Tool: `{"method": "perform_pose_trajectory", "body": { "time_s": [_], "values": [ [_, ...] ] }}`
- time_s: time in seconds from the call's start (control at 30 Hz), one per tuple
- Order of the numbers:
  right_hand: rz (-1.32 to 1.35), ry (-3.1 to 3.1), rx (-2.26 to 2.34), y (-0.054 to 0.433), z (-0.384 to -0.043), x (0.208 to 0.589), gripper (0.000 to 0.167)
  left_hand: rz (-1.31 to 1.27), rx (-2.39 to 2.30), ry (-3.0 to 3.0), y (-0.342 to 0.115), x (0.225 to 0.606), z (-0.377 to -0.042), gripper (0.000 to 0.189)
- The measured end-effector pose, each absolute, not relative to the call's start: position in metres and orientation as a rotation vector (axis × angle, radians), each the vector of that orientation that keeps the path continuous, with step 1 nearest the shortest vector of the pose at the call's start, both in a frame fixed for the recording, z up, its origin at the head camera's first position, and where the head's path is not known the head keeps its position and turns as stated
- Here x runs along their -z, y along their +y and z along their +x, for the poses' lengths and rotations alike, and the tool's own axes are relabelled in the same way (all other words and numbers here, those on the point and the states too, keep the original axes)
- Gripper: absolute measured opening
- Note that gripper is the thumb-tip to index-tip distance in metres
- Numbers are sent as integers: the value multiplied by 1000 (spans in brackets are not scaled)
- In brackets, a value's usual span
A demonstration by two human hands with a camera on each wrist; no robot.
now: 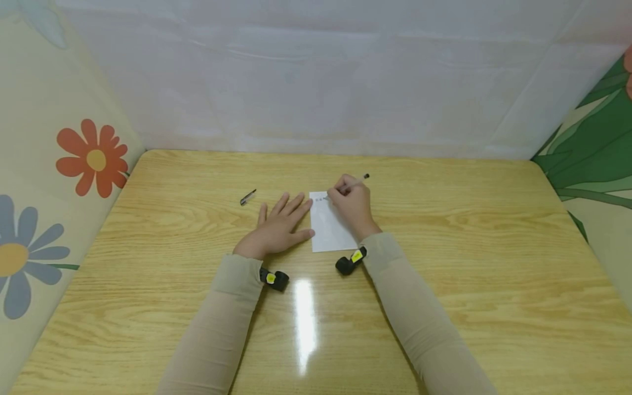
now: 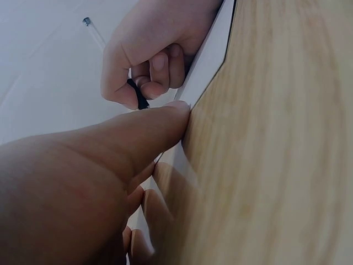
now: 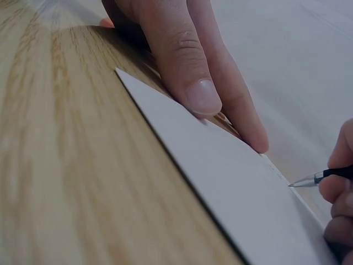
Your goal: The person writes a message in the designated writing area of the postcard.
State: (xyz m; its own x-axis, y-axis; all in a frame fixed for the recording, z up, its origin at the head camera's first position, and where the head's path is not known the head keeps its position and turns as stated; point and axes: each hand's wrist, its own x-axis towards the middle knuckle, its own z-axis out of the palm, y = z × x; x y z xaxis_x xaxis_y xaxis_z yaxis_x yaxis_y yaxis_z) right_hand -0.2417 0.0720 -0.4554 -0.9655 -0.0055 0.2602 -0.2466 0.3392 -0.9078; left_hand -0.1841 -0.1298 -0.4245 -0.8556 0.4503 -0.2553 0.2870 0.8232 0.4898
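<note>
A white paper pad (image 1: 332, 230) lies on the wooden table, with a short row of small dark marks near its top edge. My right hand (image 1: 353, 206) pinches a pen (image 1: 356, 182) with a clear barrel and black grip; in the right wrist view the metal tip of the pen (image 3: 306, 181) meets the paper's surface. Fingers spread, my left hand (image 1: 278, 227) lies flat on the table. Its thumb and a fingertip press the pad's left edge, as the right wrist view shows. Left of the pad, beyond the left hand, lies a pen cap (image 1: 248, 197).
The wooden table (image 1: 469, 247) reaches back to a white cloth-like wall (image 1: 316, 82). Side panels carry painted flowers (image 1: 94, 159) at left and green leaves (image 1: 597, 142) at right. Light glares off the tabletop between the forearms. Each wrist wears a small black camera (image 1: 275, 279).
</note>
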Motion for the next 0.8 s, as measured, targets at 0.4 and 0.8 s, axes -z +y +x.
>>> {"method": "perform_pose_trajectory", "body": {
  "time_s": [0.4,0.8],
  "values": [
    [215,-2401,-1690,72,-242,455,13,553,-623,2640,-130,425,-185,76],
    [229,-2410,-1673,72,-242,455,13,550,-612,2638,-130,425,-185,75]
  ]
}}
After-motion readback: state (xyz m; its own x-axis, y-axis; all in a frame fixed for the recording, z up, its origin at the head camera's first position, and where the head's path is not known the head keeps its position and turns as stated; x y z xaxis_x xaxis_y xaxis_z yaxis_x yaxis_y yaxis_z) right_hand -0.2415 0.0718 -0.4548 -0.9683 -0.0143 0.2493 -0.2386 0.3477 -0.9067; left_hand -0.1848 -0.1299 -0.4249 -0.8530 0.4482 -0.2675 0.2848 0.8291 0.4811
